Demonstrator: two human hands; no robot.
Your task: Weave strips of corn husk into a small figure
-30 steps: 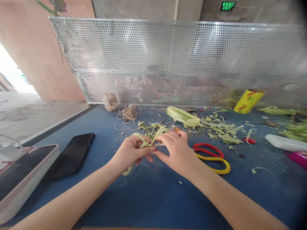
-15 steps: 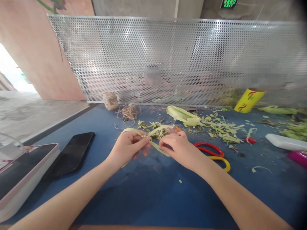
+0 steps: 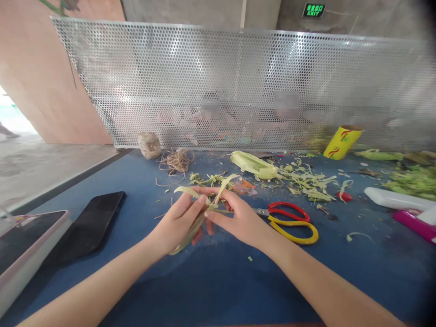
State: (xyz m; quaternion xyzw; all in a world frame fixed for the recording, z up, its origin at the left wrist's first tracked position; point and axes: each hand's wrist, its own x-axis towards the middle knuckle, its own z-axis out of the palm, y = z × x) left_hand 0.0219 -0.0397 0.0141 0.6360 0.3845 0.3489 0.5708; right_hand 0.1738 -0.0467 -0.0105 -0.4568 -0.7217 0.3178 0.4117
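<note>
Pale green corn husk strips are pinched between my two hands above the blue table. My left hand is closed on them, and a wider piece of husk hangs below its palm. Fingers of my right hand meet the left ones and are closed on the same husk, near where the strips cross. Some fingertips are hidden behind the husk. Right of my right hand lie scissors with one red and one yellow handle; the blades are partly hidden.
Behind my hands lie a husk-covered corn cob, shredded husk and a tangle of twine. A twine-wrapped jar and a yellow tube stand before a perforated metal screen. A black phone lies left; a white-and-purple tool lies right.
My right hand has moved left against my left hand, and the strips now stick up between them. More of the scissors shows. The whole view has shifted slightly.
</note>
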